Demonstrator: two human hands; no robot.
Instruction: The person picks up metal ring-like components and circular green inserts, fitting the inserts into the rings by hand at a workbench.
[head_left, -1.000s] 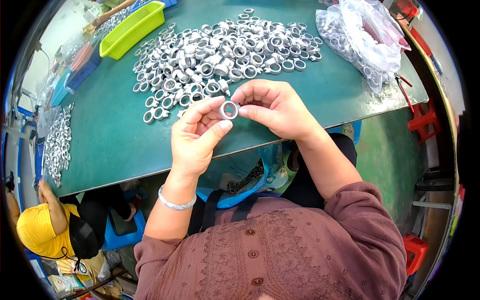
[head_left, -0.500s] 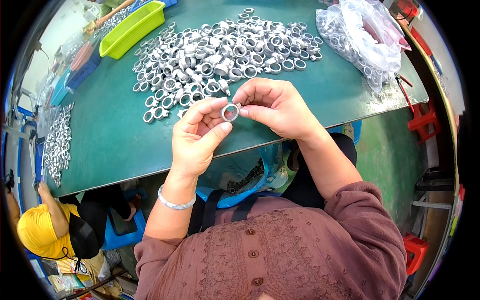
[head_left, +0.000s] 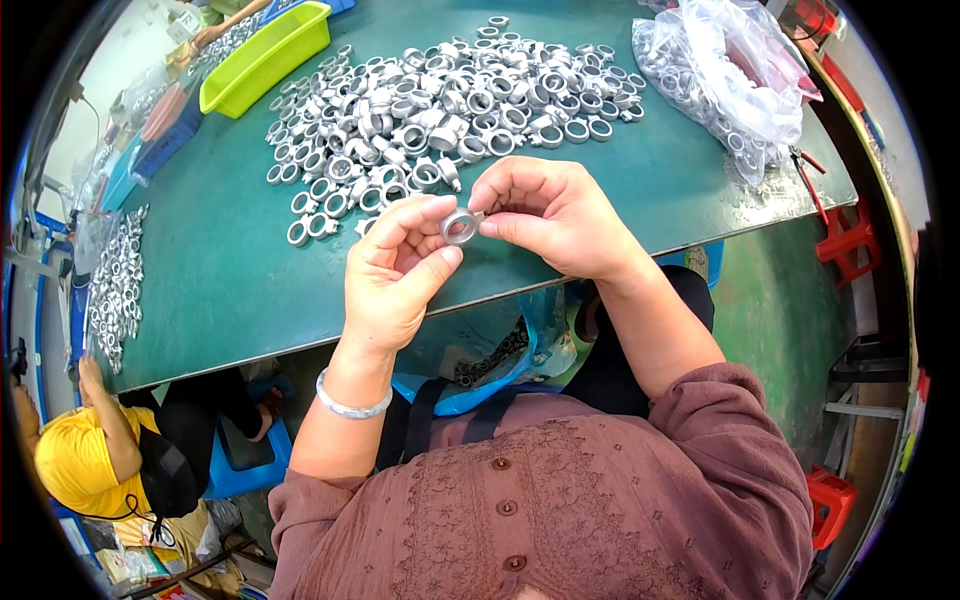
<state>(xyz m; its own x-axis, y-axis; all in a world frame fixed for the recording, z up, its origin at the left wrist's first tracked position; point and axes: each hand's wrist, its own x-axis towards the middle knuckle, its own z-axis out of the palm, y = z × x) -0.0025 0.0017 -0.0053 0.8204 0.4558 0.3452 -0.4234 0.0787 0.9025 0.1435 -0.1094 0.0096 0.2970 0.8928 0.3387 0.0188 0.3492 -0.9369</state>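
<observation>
- A large heap of small silver metal rings [head_left: 450, 105] spreads over a green, smooth-topped counter [head_left: 230, 270].
- On the heap's near side, one silver metal ring with a short stub [head_left: 460, 241] is held up.
- The right hand [head_left: 545, 215] pinches its stub; the left hand [head_left: 395, 260] curls thumb and fingers round its other side, contact hard to tell.
- Left of the heap's far part stands a lime-green plastic basket [head_left: 280, 78].
- Well left of the heap lies a smaller pile of silver metal parts [head_left: 117, 290], with a co-worker in yellow [head_left: 85, 450] seated nearby.
- Right of the heap, a clear plastic bag of rings [head_left: 745, 95] and a red-handled tool [head_left: 812, 192] take up that end.
- The counter's near edge runs between the heap and the person, beneath the forearms; a translucent blue bag [head_left: 545, 340] hangs lower.
- Green surface shows widely left of the heap, more narrowly toward its right.
</observation>
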